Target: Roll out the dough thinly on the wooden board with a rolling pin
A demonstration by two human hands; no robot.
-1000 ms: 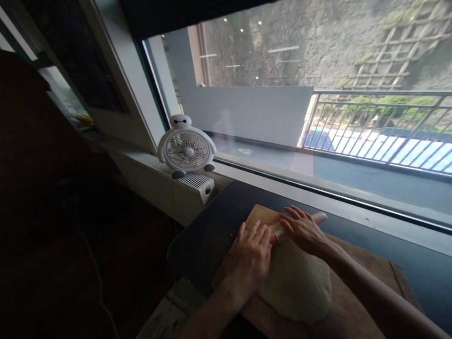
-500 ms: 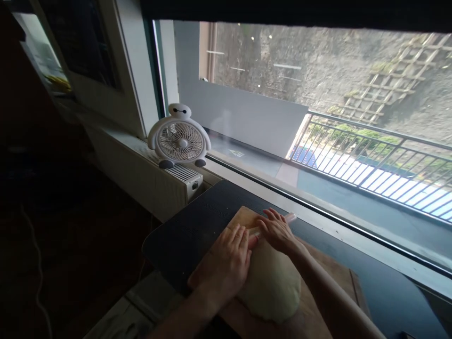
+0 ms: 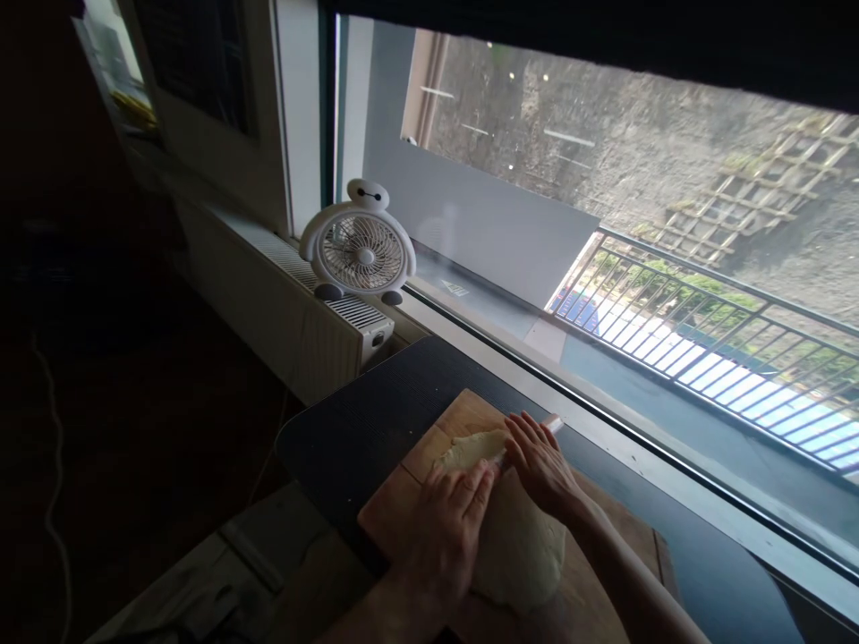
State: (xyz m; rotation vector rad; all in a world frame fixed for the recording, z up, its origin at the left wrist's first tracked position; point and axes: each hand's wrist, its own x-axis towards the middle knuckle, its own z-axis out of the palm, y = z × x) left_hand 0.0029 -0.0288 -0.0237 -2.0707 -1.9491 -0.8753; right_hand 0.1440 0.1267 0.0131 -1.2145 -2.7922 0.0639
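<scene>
A flat sheet of pale dough [image 3: 520,555] lies on a wooden board [image 3: 393,512]. Across the dough runs a rolling pin [image 3: 553,423], mostly covered by my hands; its right end sticks out past my fingers. My left hand [image 3: 446,519] rests on the left part of the pin with fingers extended, its left end hidden beneath. Over the right part lies my right hand [image 3: 540,461], flat, fingers stretched forward. Beyond the pin, the dough's far edge shows near the far end of the board.
The board sits on a dark table [image 3: 362,429] against the window sill [image 3: 463,333]. A white fan [image 3: 364,255] stands on a radiator [image 3: 335,344] at the back left. Outside the window is a metal railing [image 3: 691,313]. A pale cable [image 3: 57,465] hangs at the left.
Both hands and the rolling pin have come back toward me over the dough. The dough's far edge, covered before, now shows beyond the pin. The camera view has shifted slightly.
</scene>
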